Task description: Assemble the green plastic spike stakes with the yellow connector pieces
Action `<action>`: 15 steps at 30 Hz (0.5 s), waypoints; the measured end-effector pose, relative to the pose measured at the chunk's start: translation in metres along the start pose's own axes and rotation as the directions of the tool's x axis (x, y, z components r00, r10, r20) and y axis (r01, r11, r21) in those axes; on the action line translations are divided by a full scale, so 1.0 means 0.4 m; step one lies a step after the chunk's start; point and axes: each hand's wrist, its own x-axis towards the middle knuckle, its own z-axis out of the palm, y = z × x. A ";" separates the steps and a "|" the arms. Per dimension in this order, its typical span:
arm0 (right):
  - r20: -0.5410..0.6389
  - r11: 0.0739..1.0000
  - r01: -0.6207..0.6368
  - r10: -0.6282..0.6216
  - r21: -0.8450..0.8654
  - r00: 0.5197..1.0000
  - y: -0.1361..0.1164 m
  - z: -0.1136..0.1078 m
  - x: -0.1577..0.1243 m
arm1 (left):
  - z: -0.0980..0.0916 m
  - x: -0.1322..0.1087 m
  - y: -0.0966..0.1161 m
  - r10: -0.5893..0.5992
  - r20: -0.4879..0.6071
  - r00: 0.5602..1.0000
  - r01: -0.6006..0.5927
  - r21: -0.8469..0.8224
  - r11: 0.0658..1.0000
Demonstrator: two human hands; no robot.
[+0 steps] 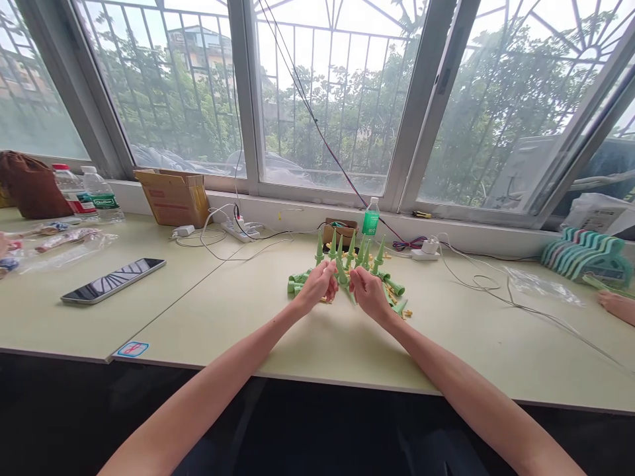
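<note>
Over the middle of a pale green table (pixel 307 337), my left hand (pixel 317 285) and my right hand (pixel 368 291) meet. Between them they grip a green cone-shaped plastic spike (pixel 343 274). Just behind stands a cluster of upright green spikes (pixel 354 254). More green spikes (pixel 296 281) lie flat to the left and to the right (pixel 395 287), with small yellow pieces (pixel 407 313) scattered among them.
A green-labelled bottle (pixel 370 217) and small box (pixel 339 231) stand at the sill. Power strip and cables (pixel 241 230), cardboard box (pixel 173 196), phone (pixel 113 279), two bottles (pixel 86 192) lie left. Another person's hand (pixel 616 305) and teal stacked parts (pixel 585 254) are right.
</note>
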 end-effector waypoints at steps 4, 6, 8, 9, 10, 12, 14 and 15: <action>0.027 1.000 0.031 -0.031 -0.005 0.999 -0.005 -0.003 -0.003 | 0.001 -0.011 0.015 -0.050 0.040 0.998 0.049 0.040 0.998; 0.033 0.999 0.036 -0.036 -0.007 0.999 -0.008 -0.005 -0.004 | 0.003 -0.016 0.021 -0.065 0.062 0.996 0.060 0.076 0.995; 0.037 0.999 0.035 -0.035 -0.005 0.999 -0.011 -0.006 -0.004 | 0.006 -0.020 0.025 -0.066 0.077 0.995 0.059 0.094 0.994; 0.039 0.999 0.033 -0.033 -0.002 0.999 -0.012 -0.007 -0.004 | 0.006 -0.021 0.026 -0.060 0.081 0.995 0.052 0.096 0.994; 0.041 1.000 0.031 -0.031 0.001 0.999 -0.012 -0.007 -0.004 | 0.006 -0.021 0.026 -0.051 0.084 0.995 0.043 0.095 0.995; 0.041 1.000 0.024 -0.024 0.011 0.999 -0.013 -0.007 -0.004 | 0.005 -0.020 0.026 -0.030 0.083 0.996 0.023 0.092 0.995; 0.042 0.999 0.019 -0.020 0.029 0.999 -0.012 -0.006 -0.004 | 0.003 -0.018 0.025 -0.022 0.076 0.997 0.015 0.094 0.995; 0.043 0.999 0.017 -0.019 0.040 0.999 -0.011 -0.005 -0.005 | 0.002 -0.017 0.024 -0.020 0.072 0.997 0.014 0.095 0.995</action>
